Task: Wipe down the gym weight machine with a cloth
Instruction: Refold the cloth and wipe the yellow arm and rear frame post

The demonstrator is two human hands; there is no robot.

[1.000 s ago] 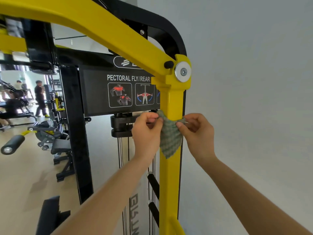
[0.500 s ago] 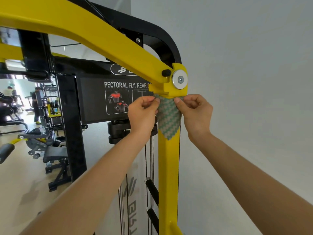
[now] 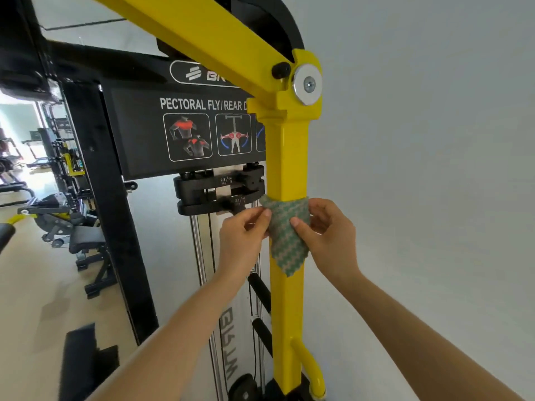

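A: Green-and-white woven cloth (image 3: 285,227), where is it?
B: Stretched across the yellow square steel post (image 3: 288,157), between the left hand (image 3: 240,241) and right hand (image 3: 327,235). Each pinches an edge. I'd judge the post below them unwiped.

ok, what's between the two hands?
Head view: the cloth, drawn across the front of the yellow post; left hand and right hand each pinch a side.

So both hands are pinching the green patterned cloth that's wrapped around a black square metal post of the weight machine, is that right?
Not quite: the post's colour is wrong. The head view shows the green-and-beige patterned cloth wrapped around a yellow square metal post, not a black one. The left hand and right hand do each pinch it.
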